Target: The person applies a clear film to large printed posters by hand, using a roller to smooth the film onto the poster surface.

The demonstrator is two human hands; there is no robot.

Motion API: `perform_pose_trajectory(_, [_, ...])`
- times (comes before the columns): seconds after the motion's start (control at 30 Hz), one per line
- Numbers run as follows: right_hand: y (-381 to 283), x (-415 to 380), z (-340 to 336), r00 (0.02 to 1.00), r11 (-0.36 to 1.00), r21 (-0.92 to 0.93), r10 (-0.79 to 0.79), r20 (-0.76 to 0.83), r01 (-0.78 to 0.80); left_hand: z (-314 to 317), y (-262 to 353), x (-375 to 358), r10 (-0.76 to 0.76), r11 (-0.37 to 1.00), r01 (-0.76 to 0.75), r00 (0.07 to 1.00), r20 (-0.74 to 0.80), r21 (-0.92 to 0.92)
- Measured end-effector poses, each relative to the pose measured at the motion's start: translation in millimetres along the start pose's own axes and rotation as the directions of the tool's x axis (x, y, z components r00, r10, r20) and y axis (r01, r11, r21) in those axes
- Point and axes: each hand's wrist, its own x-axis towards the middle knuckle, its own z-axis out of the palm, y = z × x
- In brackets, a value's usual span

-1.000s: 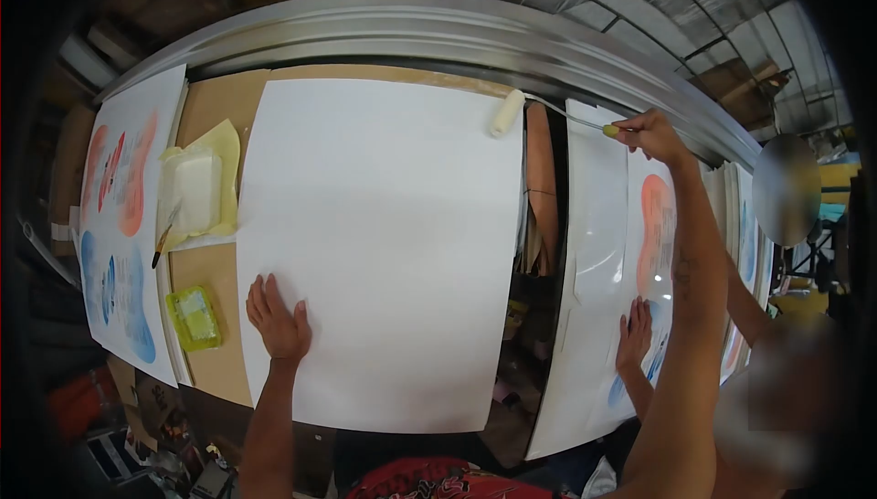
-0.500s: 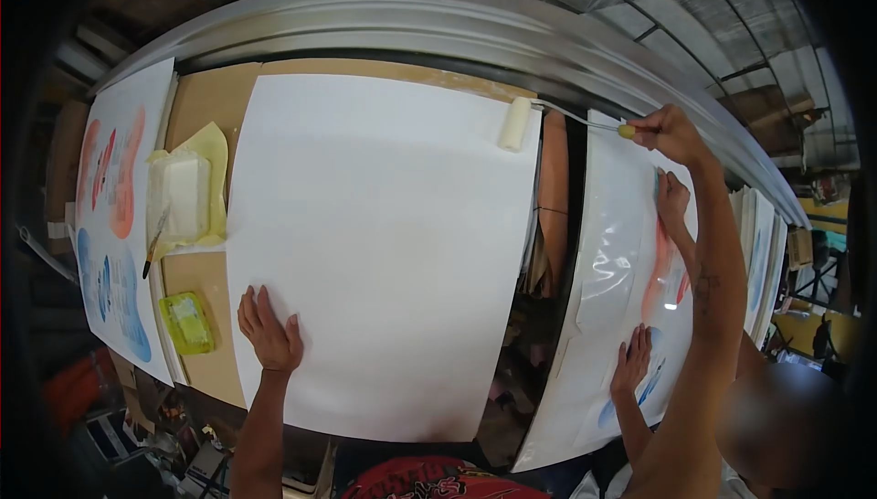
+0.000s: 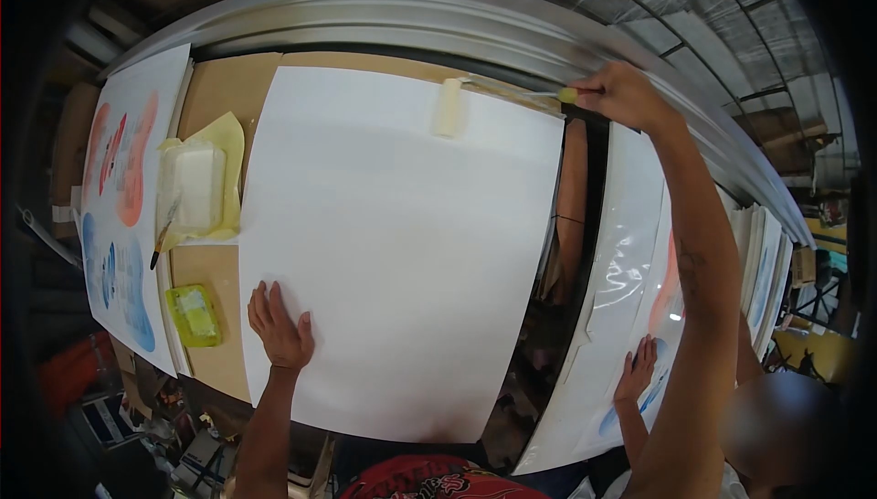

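A large white sheet (image 3: 393,252) lies flat in front of me on a brown board (image 3: 206,266). My left hand (image 3: 281,330) rests on its lower left part, fingers stretched out, holding nothing. At the upper right, my right hand (image 3: 626,97) is closed round the handle of a paint roller (image 3: 449,108). The pale roller head touches the sheet near its far edge. Left of the sheet stands a clear tub (image 3: 196,186) of whitish stuff on yellow paper (image 3: 233,156). A brush (image 3: 164,236) leans by the tub. Nearer me is a yellow-green dish (image 3: 195,316).
Printed sheets with red and blue shapes (image 3: 119,179) lie at the far left. Across a dark gap, a co-worker's hand (image 3: 637,369) rests on a glossy printed panel (image 3: 603,302). A long metal rail (image 3: 393,19) runs behind the board.
My right hand has moved the roller leftward along the sheet's far edge. My left hand stays flat on the sheet. The view has shifted slightly.
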Motion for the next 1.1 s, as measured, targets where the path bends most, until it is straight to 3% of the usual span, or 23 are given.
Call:
perform_pose_trajectory(0.27, [-17.0, 2.8, -5.7, 0.999, 0.997, -0.064, -0.042, -0.003, 0.042, 2.4, -1.9, -0.7, 0.032, 0.999, -0.033, 0.999, -0.036, -0.012])
perform_pose_trajectory(0.37, [35.9, -28.9, -10.9, 0.998, 0.993, -0.105, -0.060, 0.013, 0.061, 3.0, -3.8, -1.0, 0.033, 0.999, -0.034, 0.999, -0.043, -0.022])
perform_pose_trajectory(0.43, [65.7, -62.0, -17.3, 0.989, 0.990, -0.038, 0.136, 0.054, -0.134, 3.3, -3.8, -2.1, 0.030, 0.999, -0.031, 0.999, -0.045, -0.024])
perform_pose_trajectory(0.53, [90.5, -111.8, -25.0, 0.954, 0.958, -0.054, 0.286, 0.087, -0.282, 3.1, -4.3, -1.8, 0.035, 0.999, -0.036, 0.998, -0.044, -0.017])
perform_pose_trajectory(0.67, [97.0, -161.7, -27.7, 0.894, 0.894, 0.054, 0.439, 0.092, -0.445, 3.4, -4.7, -2.7, 0.035, 0.999, -0.036, 0.999, -0.038, -0.020])
perform_pose_trajectory(0.77, [73.7, -185.7, -25.1, 0.861, 0.828, 0.240, 0.494, 0.119, -0.507, 3.8, -5.5, -3.1, 0.019, 0.999, -0.020, 0.999, -0.032, -0.027])
perform_pose_trajectory(0.83, [64.9, -194.7, 9.9, 0.912, 0.827, 0.409, 0.409, 0.031, -0.385, 4.5, -5.7, -5.0, 0.019, 0.999, -0.020, 0.999, -0.036, -0.029])
perform_pose_trajectory(0.9, [8.8, -196.4, 25.0, 0.899, 0.836, 0.342, 0.432, 0.073, -0.429, 5.8, -6.5, -5.3, 0.031, 0.999, -0.032, 0.998, -0.056, -0.028])
perform_pose_trajectory(0.97, [-12.0, -210.1, 75.8, 0.929, 0.884, 0.327, 0.367, -0.048, -0.333, 4.7, -6.6, -5.3, 0.046, 0.998, -0.048, 0.997, -0.070, -0.036])
perform_pose_trajectory(1.03, [-73.4, -225.8, 86.9, 0.851, 0.809, 0.307, 0.525, 0.009, -0.502, 3.2, -6.1, -5.8, 0.046, 0.998, -0.049, 0.997, -0.066, -0.042])
perform_pose_trajectory(1.1, [-110.5, -253.0, 116.5, 0.806, 0.769, 0.378, 0.584, -0.090, -0.515, 1.6, -6.3, -6.1, 0.034, 0.998, -0.036, 0.998, -0.047, -0.044])
